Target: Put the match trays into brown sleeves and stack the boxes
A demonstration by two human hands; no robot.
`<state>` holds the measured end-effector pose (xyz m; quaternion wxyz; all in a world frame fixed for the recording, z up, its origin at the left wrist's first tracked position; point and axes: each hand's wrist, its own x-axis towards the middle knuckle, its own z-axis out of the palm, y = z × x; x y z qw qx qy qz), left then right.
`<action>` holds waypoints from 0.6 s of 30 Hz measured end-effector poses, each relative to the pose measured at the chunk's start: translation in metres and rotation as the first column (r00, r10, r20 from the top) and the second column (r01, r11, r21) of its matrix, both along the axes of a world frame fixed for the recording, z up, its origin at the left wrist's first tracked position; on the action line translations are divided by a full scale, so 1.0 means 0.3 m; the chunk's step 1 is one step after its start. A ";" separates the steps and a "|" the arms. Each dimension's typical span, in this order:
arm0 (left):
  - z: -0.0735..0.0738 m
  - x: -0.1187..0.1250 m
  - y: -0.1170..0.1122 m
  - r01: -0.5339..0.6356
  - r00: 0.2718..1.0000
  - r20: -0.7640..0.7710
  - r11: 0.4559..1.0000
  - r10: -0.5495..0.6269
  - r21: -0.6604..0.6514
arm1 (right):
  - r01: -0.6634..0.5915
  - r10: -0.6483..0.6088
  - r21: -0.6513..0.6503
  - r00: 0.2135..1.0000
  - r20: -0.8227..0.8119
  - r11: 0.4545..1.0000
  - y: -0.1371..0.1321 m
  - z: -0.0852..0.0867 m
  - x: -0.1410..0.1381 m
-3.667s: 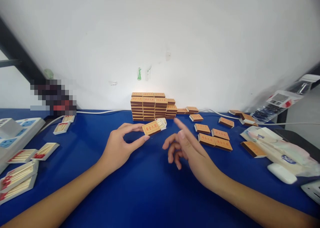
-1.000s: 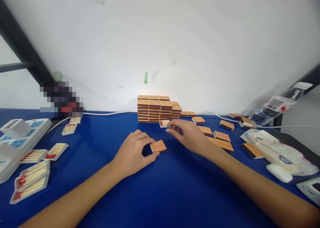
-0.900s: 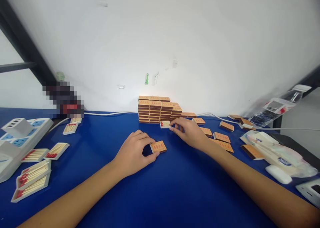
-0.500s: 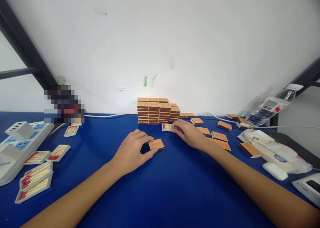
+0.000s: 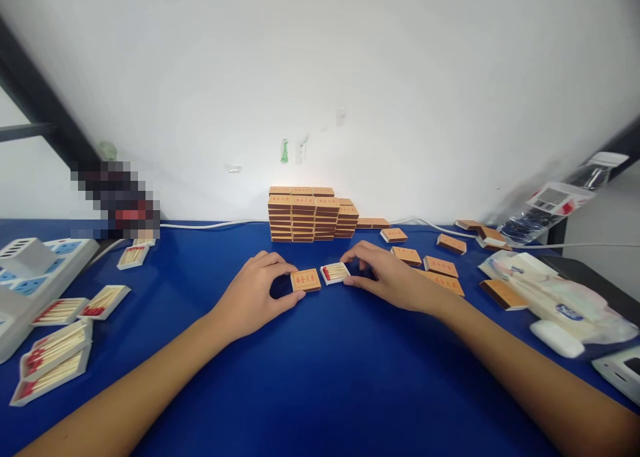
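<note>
My left hand [image 5: 257, 290] holds an orange matchbox sleeve [image 5: 306, 280] between thumb and fingers, low over the blue table, printed face up. Just right of the sleeve is a white matchbox tray [image 5: 335, 273] of red-tipped matches, apart from it by a narrow gap. The thumb and a finger of my right hand [image 5: 383, 273] grip the right end of this tray. Behind both hands, a stack of matchboxes [image 5: 303, 217] stands against the wall, stepping down to the right.
Several open match trays [image 5: 57, 350] lie at the left beside a white power strip [image 5: 45, 277]. Loose matchboxes [image 5: 440, 267] are scattered at the right. Beyond them are a tissue pack [image 5: 560, 297], a white case [image 5: 557, 339] and a leaning plastic bottle [image 5: 555, 200]. A white cable [image 5: 215, 225] runs along the wall.
My right hand has drawn the match tray toward me, from near the stack to just beside the sleeve. My left hand keeps the sleeve in nearly the same place, turned slightly. The view has shifted a little.
</note>
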<state>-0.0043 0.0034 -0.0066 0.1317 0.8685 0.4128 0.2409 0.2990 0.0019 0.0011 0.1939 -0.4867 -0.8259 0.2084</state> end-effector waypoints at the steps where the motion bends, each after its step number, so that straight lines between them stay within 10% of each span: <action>1: 0.002 -0.002 0.004 -0.004 1.000 0.017 1.000 0.004 -0.013 | -0.005 0.005 -0.013 1.000 -0.013 1.000 -0.003 0.004 0.000; 18: 0.006 -0.028 0.034 0.055 0.995 0.085 0.992 -0.045 -0.117 | -0.094 0.055 -0.144 0.965 -0.255 0.985 -0.022 0.036 -0.018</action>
